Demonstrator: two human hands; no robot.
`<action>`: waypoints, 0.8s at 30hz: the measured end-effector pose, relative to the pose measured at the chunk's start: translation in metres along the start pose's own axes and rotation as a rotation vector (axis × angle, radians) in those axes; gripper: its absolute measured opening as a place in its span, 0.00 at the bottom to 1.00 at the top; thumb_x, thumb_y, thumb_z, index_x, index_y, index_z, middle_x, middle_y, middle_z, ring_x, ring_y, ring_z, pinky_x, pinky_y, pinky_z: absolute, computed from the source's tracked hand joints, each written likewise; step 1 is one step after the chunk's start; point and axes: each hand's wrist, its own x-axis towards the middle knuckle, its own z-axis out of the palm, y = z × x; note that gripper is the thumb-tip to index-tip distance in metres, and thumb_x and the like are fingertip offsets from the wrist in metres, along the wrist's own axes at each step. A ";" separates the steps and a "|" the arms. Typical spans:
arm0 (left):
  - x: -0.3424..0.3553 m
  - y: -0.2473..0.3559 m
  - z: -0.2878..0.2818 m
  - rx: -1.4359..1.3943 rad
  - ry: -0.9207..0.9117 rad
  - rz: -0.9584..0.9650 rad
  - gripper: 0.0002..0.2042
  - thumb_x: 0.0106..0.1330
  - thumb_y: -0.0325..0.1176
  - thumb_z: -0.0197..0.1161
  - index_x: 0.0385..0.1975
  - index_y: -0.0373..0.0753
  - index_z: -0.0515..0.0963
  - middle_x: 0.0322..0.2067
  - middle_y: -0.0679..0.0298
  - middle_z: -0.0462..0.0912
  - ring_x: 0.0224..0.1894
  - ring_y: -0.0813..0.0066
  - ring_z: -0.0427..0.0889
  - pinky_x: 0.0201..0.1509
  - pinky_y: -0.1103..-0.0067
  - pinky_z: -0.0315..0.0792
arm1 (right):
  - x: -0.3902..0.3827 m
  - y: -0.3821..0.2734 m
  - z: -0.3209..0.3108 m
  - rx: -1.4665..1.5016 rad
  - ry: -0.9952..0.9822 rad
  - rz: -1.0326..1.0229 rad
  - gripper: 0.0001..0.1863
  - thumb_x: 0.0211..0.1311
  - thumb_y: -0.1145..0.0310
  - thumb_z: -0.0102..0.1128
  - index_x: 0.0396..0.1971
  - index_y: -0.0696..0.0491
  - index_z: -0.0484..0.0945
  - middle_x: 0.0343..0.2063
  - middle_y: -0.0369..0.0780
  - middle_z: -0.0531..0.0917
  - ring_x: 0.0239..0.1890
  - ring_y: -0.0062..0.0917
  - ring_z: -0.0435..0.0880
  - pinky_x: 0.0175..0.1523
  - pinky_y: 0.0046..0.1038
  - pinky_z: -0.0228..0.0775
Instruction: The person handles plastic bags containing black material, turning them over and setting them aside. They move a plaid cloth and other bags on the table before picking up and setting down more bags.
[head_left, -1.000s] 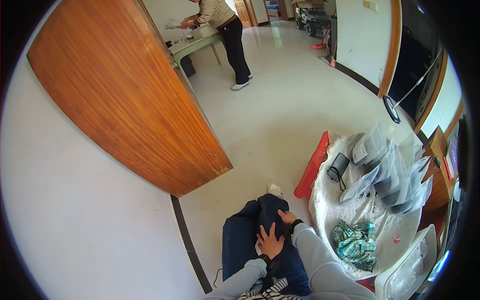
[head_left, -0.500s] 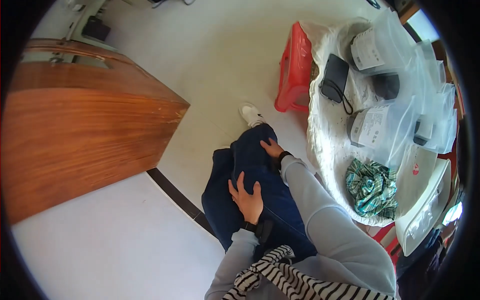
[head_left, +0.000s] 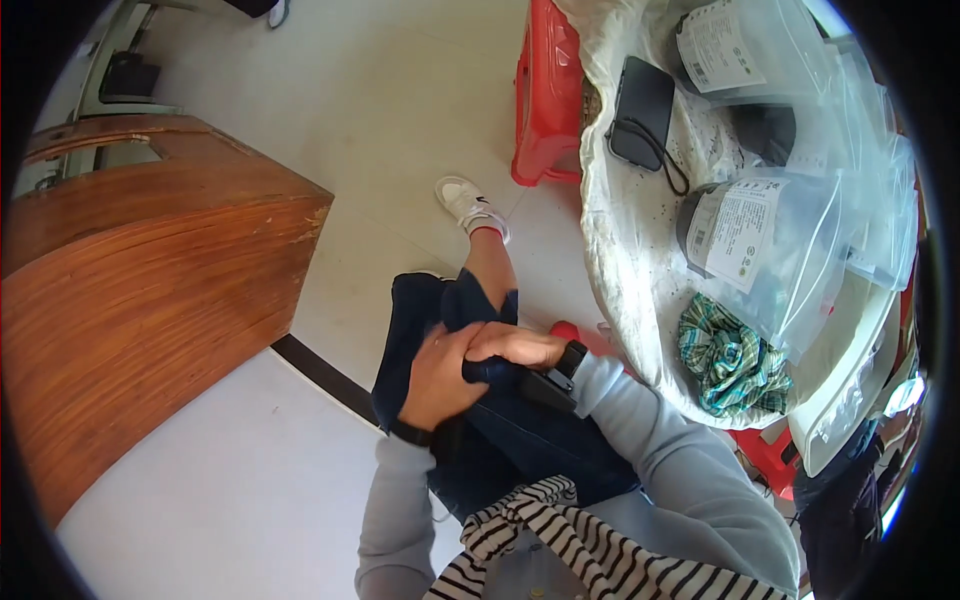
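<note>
Both my hands meet over the raised knee of my dark blue trousers [head_left: 535, 440]. My right hand [head_left: 515, 345] is closed on the bunched fabric of the trouser leg. Against its fingertips, my left hand [head_left: 440, 378] curls round the same cloth; it is slightly blurred and some of its fingers are hidden. Below the pulled-up hem the bare shin [head_left: 490, 262] shows, above a white shoe [head_left: 463, 203]. A dark band sits on each wrist. The striped black-and-white cloth [head_left: 580, 530] lies tied at my waist.
To the right, a white cloth-covered surface [head_left: 625, 270] bears a black phone [head_left: 642, 105], clear bags [head_left: 790, 245] with dark contents and a green checked cloth [head_left: 735, 355]. Beside it stands a red plastic stool [head_left: 548, 100]. A wooden cabinet or door [head_left: 160, 300] is at left. Another person's shoe [head_left: 278, 13] shows at the top.
My hands have come together from apart on the trousers and gripped the fabric. The trouser leg has been drawn up, baring the shin. The view has shifted a little.
</note>
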 end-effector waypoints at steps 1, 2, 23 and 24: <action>-0.017 0.007 -0.001 -0.041 -0.001 -0.041 0.37 0.39 0.31 0.70 0.56 0.43 0.67 0.43 0.53 0.77 0.46 0.56 0.75 0.51 0.67 0.66 | -0.003 -0.004 0.005 0.135 -0.155 0.126 0.16 0.61 0.61 0.49 0.32 0.60 0.76 0.29 0.48 0.80 0.36 0.41 0.79 0.41 0.34 0.69; -0.029 0.013 -0.001 -0.037 -0.006 -0.036 0.37 0.39 0.31 0.70 0.56 0.43 0.67 0.43 0.53 0.77 0.46 0.56 0.75 0.51 0.67 0.66 | -0.002 -0.005 0.005 0.148 -0.123 0.139 0.16 0.61 0.61 0.49 0.32 0.60 0.76 0.29 0.48 0.80 0.36 0.41 0.79 0.41 0.34 0.69; -0.047 0.001 0.070 0.015 0.707 -0.258 0.14 0.56 0.42 0.59 0.37 0.40 0.79 0.26 0.56 0.77 0.26 0.58 0.70 0.30 0.69 0.64 | 0.059 0.132 -0.138 -0.299 0.689 0.567 0.23 0.63 0.60 0.47 0.56 0.52 0.70 0.52 0.47 0.76 0.55 0.34 0.73 0.60 0.29 0.61; -0.048 0.000 0.070 0.013 0.725 -0.245 0.14 0.57 0.42 0.58 0.37 0.40 0.79 0.27 0.56 0.77 0.26 0.58 0.70 0.30 0.69 0.64 | 0.055 0.132 -0.137 -0.121 0.723 0.622 0.22 0.62 0.63 0.48 0.55 0.52 0.71 0.51 0.46 0.77 0.54 0.31 0.74 0.59 0.28 0.62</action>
